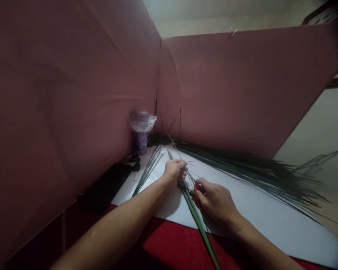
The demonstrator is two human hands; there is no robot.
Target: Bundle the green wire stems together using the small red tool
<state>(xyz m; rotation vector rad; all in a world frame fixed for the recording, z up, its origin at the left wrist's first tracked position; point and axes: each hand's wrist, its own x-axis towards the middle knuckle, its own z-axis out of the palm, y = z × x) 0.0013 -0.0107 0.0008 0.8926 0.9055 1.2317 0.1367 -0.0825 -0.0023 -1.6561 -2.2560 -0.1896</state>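
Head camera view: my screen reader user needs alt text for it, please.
Two bare hands work a long green leaf strip on a white sheet: the left hand pinches it, the right hand holds a red-handled tool against it. A leaf pile lies behind, before pink cloth walls.

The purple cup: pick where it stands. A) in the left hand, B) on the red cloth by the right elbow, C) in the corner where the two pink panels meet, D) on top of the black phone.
C: the purple cup, wrapped in clear plastic at the top, stands in the corner of the pink panels, apart from both hands and the black phone.
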